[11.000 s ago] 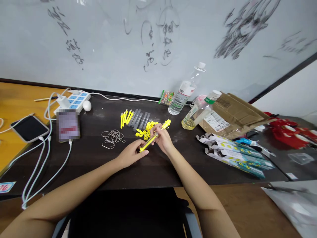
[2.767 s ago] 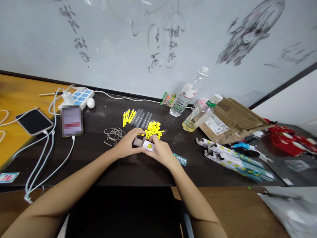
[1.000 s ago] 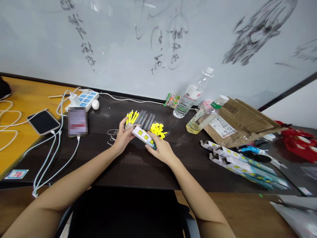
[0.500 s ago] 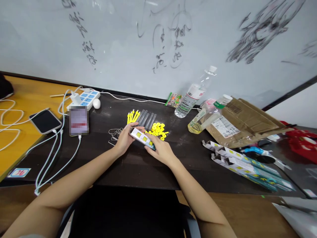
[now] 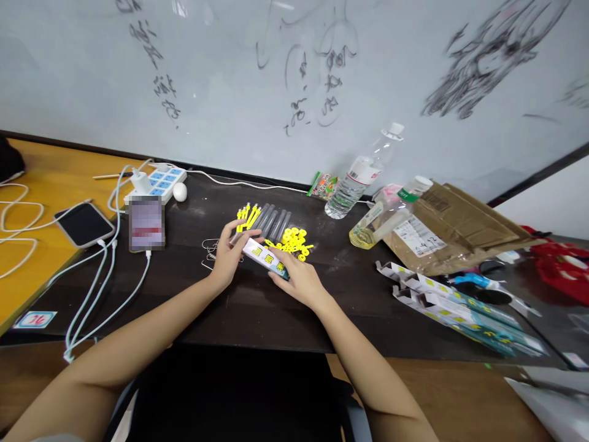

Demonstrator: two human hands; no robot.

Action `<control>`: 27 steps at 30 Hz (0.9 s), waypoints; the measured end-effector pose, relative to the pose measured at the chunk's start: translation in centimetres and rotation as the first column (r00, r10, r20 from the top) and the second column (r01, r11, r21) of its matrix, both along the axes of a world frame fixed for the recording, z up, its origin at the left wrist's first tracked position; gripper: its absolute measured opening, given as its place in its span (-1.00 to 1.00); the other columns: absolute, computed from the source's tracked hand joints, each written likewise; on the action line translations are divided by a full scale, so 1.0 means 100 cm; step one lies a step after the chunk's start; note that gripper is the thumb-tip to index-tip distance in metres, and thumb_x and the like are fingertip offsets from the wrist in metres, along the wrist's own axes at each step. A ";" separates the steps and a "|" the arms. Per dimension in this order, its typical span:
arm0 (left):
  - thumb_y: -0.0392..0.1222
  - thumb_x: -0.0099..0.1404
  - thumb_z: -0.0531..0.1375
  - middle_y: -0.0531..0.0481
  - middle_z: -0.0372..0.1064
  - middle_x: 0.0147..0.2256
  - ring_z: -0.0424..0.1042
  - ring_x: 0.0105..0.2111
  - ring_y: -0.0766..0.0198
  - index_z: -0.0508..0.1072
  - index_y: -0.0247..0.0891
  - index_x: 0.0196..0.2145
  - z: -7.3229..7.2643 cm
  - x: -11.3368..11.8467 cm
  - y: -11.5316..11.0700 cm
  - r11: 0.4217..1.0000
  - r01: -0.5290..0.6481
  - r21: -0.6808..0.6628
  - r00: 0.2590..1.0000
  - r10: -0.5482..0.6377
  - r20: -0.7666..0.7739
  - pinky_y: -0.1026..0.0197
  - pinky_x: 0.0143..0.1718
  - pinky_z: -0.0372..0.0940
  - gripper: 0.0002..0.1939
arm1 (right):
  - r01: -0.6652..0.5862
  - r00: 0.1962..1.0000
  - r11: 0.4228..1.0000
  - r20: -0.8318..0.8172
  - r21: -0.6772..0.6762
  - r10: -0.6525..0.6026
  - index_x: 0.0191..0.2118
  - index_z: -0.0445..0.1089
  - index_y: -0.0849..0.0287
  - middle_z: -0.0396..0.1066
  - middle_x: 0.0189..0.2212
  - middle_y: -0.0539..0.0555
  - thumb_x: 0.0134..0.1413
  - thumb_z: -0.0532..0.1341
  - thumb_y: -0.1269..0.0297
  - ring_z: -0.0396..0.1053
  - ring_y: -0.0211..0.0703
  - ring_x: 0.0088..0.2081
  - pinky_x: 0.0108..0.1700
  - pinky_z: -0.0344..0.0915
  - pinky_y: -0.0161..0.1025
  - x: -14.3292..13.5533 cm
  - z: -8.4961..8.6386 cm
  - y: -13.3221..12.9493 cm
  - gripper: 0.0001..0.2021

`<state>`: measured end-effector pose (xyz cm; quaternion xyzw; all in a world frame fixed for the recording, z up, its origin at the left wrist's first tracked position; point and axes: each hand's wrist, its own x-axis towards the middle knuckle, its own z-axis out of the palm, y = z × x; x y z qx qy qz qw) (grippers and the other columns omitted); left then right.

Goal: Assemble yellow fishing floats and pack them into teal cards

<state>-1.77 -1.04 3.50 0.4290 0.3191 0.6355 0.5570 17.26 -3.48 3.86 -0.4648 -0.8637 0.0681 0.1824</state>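
A slim white-and-teal cardboard box [image 5: 265, 256] with yellow lettering is held tilted just above the dark desk. My right hand [image 5: 299, 279] is wrapped round its lower right end. At the upper left end, the fingers of my left hand [image 5: 227, 255] are closed round the box's end, where a pale edge shows between them. Just beyond lie yellow sticks [image 5: 248, 213], several clear tubes [image 5: 275, 222] and a pile of small yellow plastic pieces [image 5: 294, 241]. Thin metal wires [image 5: 210, 248] lie beside my left hand, partly hidden by it.
To the right are similar boxes with open ends [image 5: 451, 307], scissors [image 5: 499, 288], a cardboard parcel [image 5: 442, 227], a water bottle [image 5: 354, 178] and a bottle of yellow liquid [image 5: 386, 212]. Phones [image 5: 146, 224], cables and a power strip [image 5: 161, 184] occupy the left.
My left hand has shifted slightly left along the box, its fingers rising at the end and uncovering more of the white side. My right hand has stayed in place.
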 end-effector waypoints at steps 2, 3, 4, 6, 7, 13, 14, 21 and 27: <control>-0.10 0.24 0.20 -0.10 0.48 -0.14 0.51 -0.16 0.11 0.29 -0.15 -0.02 -0.001 0.000 0.000 0.999 -0.008 0.035 1.000 0.009 -0.025 0.13 -0.18 0.40 -0.65 | 0.000 1.000 1.000 -0.001 0.000 0.000 0.24 0.06 0.06 0.29 0.13 0.12 0.17 0.09 0.17 0.37 -0.05 0.03 -0.05 0.35 -0.16 0.000 0.000 0.000 -0.48; -0.09 0.25 0.19 -0.12 0.48 -0.12 0.50 -0.15 0.10 0.32 -0.18 -0.05 -0.001 0.000 -0.001 0.999 0.014 0.046 1.000 -0.013 -0.023 0.12 -0.17 0.40 -0.68 | -0.001 1.000 1.000 -0.003 0.000 0.001 0.23 0.06 0.06 0.29 0.13 0.12 0.17 0.10 0.17 0.37 -0.05 0.03 -0.05 0.35 -0.16 0.000 0.000 0.000 -0.48; -0.08 0.27 0.17 -0.13 0.46 -0.10 0.50 -0.13 0.09 0.35 -0.20 -0.09 -0.002 0.001 -0.001 0.998 0.044 0.053 0.999 -0.043 -0.016 0.09 -0.14 0.39 -0.72 | -0.001 1.000 1.000 -0.005 0.000 0.001 0.23 0.07 0.06 0.29 0.13 0.12 0.17 0.10 0.17 0.37 -0.05 0.03 -0.05 0.35 -0.16 0.000 0.000 0.000 -0.48; -0.08 0.29 0.14 -0.15 0.44 -0.05 0.48 -0.11 0.07 0.40 -0.25 -0.15 -0.001 0.001 -0.003 0.993 0.102 0.057 0.995 -0.103 0.003 0.04 -0.09 0.37 -0.76 | -0.001 1.000 1.000 -0.004 -0.002 0.001 0.23 0.07 0.06 0.30 0.13 0.12 0.17 0.10 0.17 0.37 -0.05 0.02 -0.04 0.35 -0.15 0.000 0.001 0.000 -0.49; -0.08 0.29 0.13 -0.16 0.42 -0.03 0.48 -0.11 0.06 0.42 -0.26 -0.17 -0.001 0.002 -0.004 0.990 0.128 0.055 0.992 -0.129 0.013 0.02 -0.07 0.36 -0.76 | -0.002 1.000 1.000 -0.002 -0.003 0.002 0.23 0.07 0.05 0.30 0.12 0.12 0.17 0.10 0.17 0.38 -0.05 0.01 -0.05 0.35 -0.15 0.000 0.001 0.000 -0.49; -0.08 0.30 0.10 -0.17 0.40 -0.01 0.46 -0.10 0.04 0.41 -0.27 -0.14 -0.003 0.001 -0.003 0.976 0.213 0.052 0.977 -0.214 0.010 0.00 -0.09 0.35 -0.74 | -0.003 1.000 1.000 0.018 -0.004 0.003 0.25 0.06 0.06 0.31 0.11 0.13 0.17 0.09 0.16 0.39 -0.04 -0.01 -0.08 0.35 -0.16 -0.001 0.001 0.000 -0.47; -0.07 0.30 0.10 -0.18 0.39 -0.01 0.46 -0.10 0.05 0.40 -0.26 -0.13 -0.004 0.000 -0.002 0.975 0.217 0.055 0.976 -0.216 -0.007 0.01 -0.10 0.36 -0.74 | -0.005 1.000 1.000 0.022 -0.004 0.005 0.25 0.04 0.06 0.32 0.11 0.13 0.18 0.09 0.16 0.39 -0.04 -0.01 -0.07 0.35 -0.16 -0.001 0.001 -0.001 -0.46; 0.02 0.27 0.14 -0.17 0.38 0.00 0.45 -0.12 0.10 0.38 -0.27 -0.16 -0.014 -0.002 0.002 0.976 0.206 0.072 0.971 -0.195 -0.137 0.11 -0.16 0.37 -0.68 | -0.016 0.999 1.000 0.031 0.005 0.016 0.29 -0.02 0.04 0.30 0.12 0.12 0.19 0.09 0.16 0.38 -0.06 -0.01 -0.06 0.33 -0.18 0.000 0.002 -0.001 -0.43; 0.06 0.33 0.02 -0.18 0.42 -0.04 0.47 -0.14 0.11 0.37 -0.28 -0.17 -0.014 -0.001 0.003 0.980 0.187 0.068 0.980 -0.182 -0.076 0.08 -0.16 0.37 -0.64 | -0.023 0.999 1.000 0.023 0.004 0.023 0.28 0.00 0.05 0.32 0.10 0.12 0.18 0.10 0.17 0.39 -0.04 -0.03 -0.06 0.34 -0.16 0.000 0.002 -0.001 -0.43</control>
